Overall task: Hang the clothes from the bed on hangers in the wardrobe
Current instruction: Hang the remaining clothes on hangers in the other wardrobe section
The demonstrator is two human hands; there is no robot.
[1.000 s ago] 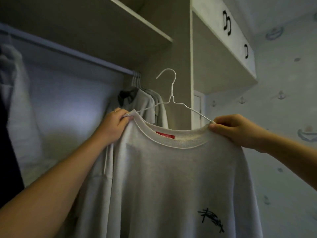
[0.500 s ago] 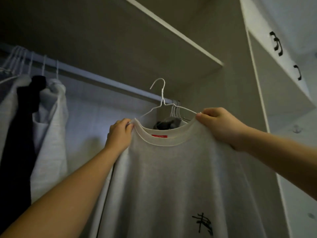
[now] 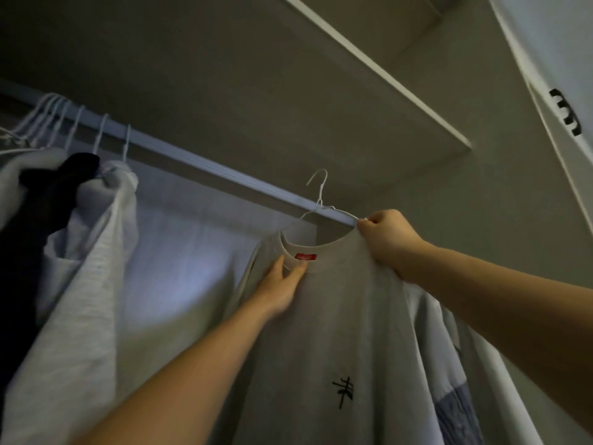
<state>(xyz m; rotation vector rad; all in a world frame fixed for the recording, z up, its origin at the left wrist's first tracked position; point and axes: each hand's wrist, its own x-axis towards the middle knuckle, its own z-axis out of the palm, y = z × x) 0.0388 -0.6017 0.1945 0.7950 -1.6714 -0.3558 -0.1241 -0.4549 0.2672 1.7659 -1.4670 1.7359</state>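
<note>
A grey sweatshirt [image 3: 337,322] with a red neck label and a black mark on its front hangs on a white wire hanger [image 3: 321,200]. My right hand [image 3: 386,239] grips the sweatshirt's right shoulder together with the hanger's end. The hanger's hook stands just in front of the wardrobe rail [image 3: 199,165], above it. My left hand [image 3: 282,284] lies with straight fingers on the front of the collar, below the label; it is blurred.
Several white hangers with grey and black garments [image 3: 73,220] hang on the rail at the left. A pale garment [image 3: 449,364] hangs behind the sweatshirt at the right. A shelf [image 3: 369,91] runs above the rail; a white cupboard door [image 3: 564,114] is at upper right.
My left hand has let go of the sweatshirt's left shoulder and moved to the front of the collar. The hanger has risen toward the rail.
</note>
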